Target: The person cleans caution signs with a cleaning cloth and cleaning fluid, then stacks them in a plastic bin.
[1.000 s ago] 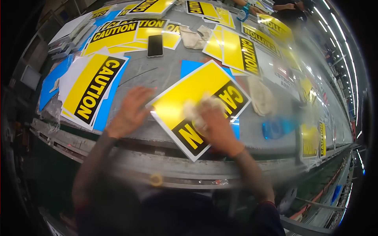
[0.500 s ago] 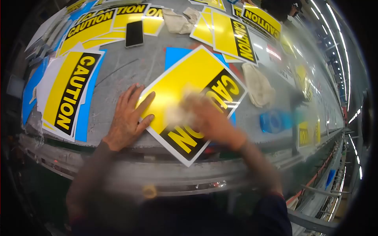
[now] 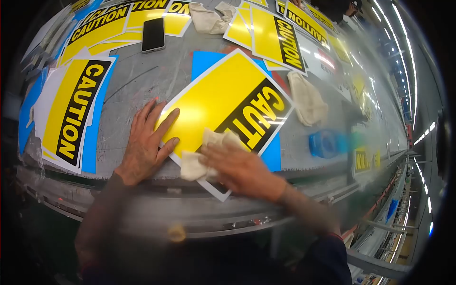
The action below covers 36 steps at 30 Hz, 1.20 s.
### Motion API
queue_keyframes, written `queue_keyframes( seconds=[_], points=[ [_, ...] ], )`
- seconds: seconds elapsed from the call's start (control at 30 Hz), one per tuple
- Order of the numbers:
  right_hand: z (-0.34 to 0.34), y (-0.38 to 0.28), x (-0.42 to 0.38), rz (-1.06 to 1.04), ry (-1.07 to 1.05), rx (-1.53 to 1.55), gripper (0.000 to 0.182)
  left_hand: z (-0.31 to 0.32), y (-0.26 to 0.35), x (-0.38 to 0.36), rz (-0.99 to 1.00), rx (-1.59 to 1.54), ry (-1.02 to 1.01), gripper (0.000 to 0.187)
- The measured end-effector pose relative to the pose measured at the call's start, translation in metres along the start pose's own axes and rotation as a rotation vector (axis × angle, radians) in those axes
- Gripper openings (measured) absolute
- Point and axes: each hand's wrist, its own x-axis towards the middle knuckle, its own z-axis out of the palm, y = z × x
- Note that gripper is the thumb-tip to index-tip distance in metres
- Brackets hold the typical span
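A yellow and black caution sign (image 3: 209,97) with a white border lies turned at an angle in front of me, over a blue sheet (image 3: 202,64). My left hand (image 3: 148,142) is spread open, its fingertips and thumb resting on the sign's left edge. Pressed under my right hand (image 3: 240,168) is a cream cloth (image 3: 194,164), lying against the sign's lower part and covering some of its lettering. The sign's bottom corner pokes out below the cloth and overhangs the table edge.
A stack of caution signs (image 3: 71,111) lies at left, with more signs (image 3: 278,42) toward the back. A phone (image 3: 153,35), a crumpled cloth (image 3: 209,20), another cloth (image 3: 307,99) and a blue bottle (image 3: 325,144) rest on the grey table (image 3: 128,85). Another person's hand (image 3: 297,2) shows at the far edge.
My right hand and the cloth have moved down and slightly left across the sign, uncovering its middle. My left hand stays at the left edge. The whole view has shifted slightly.
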Motion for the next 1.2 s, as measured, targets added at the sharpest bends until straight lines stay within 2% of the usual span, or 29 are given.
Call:
queue_keyframes(
  seconds=[0.07, 0.1, 0.2, 0.23, 0.27, 0.33, 0.37, 0.4, 0.5, 0.53, 0.57, 0.6, 0.7, 0.73, 0.77, 0.87, 0.9, 0.93, 0.97, 1.07, 1.1, 1.13, 1.2],
  points=[
    [-0.031, 0.019, 0.019, 0.413, -0.138, 0.102, 0.05, 0.001, 0.0, 0.0, 0.007, -0.005, -0.002, 0.063],
    [-0.01, 0.051, 0.017, 0.15, 0.121, -0.112, 0.046, 0.001, -0.001, 0.0, 0.008, -0.013, 0.0, 0.063],
    [0.012, -0.004, 0.011, -0.001, 0.093, -0.023, 0.04, -0.004, 0.003, 0.001, 0.01, -0.047, 0.018, 0.06],
    [0.004, 0.004, 0.015, -0.024, 0.11, 0.035, 0.038, -0.003, 0.003, -0.001, 0.007, -0.044, 0.015, 0.06],
    [-0.011, 0.012, 0.017, 0.205, -0.008, 0.071, 0.035, -0.002, 0.003, -0.001, 0.007, -0.041, 0.015, 0.06],
    [-0.022, 0.055, 0.022, 0.317, 0.137, -0.034, 0.031, -0.001, 0.002, 0.002, 0.004, -0.042, 0.03, 0.061],
    [-0.007, 0.055, 0.019, 0.288, 0.263, -0.068, 0.029, 0.001, 0.003, -0.002, -0.005, -0.053, 0.026, 0.061],
    [0.003, 0.031, 0.017, 0.024, 0.217, -0.258, 0.03, 0.001, 0.003, -0.001, -0.005, -0.054, 0.028, 0.06],
    [-0.002, 0.007, 0.006, 0.108, 0.011, 0.011, 0.033, 0.002, 0.002, -0.003, 0.003, -0.041, 0.017, 0.059],
    [-0.011, 0.04, 0.007, 0.16, 0.032, 0.057, 0.034, 0.004, 0.002, -0.005, 0.001, -0.029, 0.019, 0.059],
    [-0.03, 0.085, 0.008, 0.261, 0.17, 0.079, 0.036, 0.005, 0.0, -0.004, -0.005, -0.015, 0.029, 0.059],
    [-0.041, 0.104, 0.009, 0.373, 0.302, 0.109, 0.039, 0.002, -0.001, -0.004, -0.013, -0.035, 0.012, 0.058],
    [-0.007, 0.09, -0.001, 0.205, 0.315, -0.11, 0.043, -0.01, -0.002, 0.002, -0.036, -0.087, -0.021, 0.057],
    [0.006, 0.047, 0.0, 0.122, 0.18, 0.05, 0.048, -0.012, -0.002, 0.0, -0.033, -0.095, -0.033, 0.057],
    [0.027, 0.008, -0.001, 0.015, 0.041, -0.121, 0.051, -0.012, -0.002, 0.002, -0.018, -0.102, -0.047, 0.057],
    [0.007, 0.009, -0.015, -0.059, 0.0, -0.001, 0.052, -0.01, -0.003, 0.002, 0.001, -0.057, -0.027, 0.055],
    [-0.013, 0.045, -0.02, -0.01, 0.047, -0.268, 0.047, -0.007, -0.002, 0.0, -0.039, -0.054, -0.045, 0.057],
    [-0.035, 0.081, -0.027, 0.34, 0.099, 0.032, 0.042, -0.007, -0.002, 0.001, -0.041, -0.06, -0.046, 0.057],
    [-0.052, 0.104, -0.03, 0.397, 0.229, -0.223, 0.042, -0.008, 0.0, 0.0, -0.047, -0.069, -0.051, 0.057],
    [-0.016, 0.074, -0.036, 0.169, 0.13, -0.265, 0.063, -0.014, -0.001, 0.003, -0.052, -0.094, -0.056, 0.059],
    [0.0, 0.028, -0.031, 0.149, -0.009, -0.18, 0.073, -0.014, -0.001, 0.002, -0.052, -0.078, -0.062, 0.059],
    [0.006, 0.001, -0.037, 0.022, -0.066, -0.138, 0.074, -0.013, -0.001, 0.002, -0.049, -0.063, -0.073, 0.059],
    [-0.014, 0.03, -0.043, 0.109, -0.065, -0.081, 0.067, -0.015, 0.002, 0.003, -0.067, -0.064, -0.077, 0.058]
  ],
)
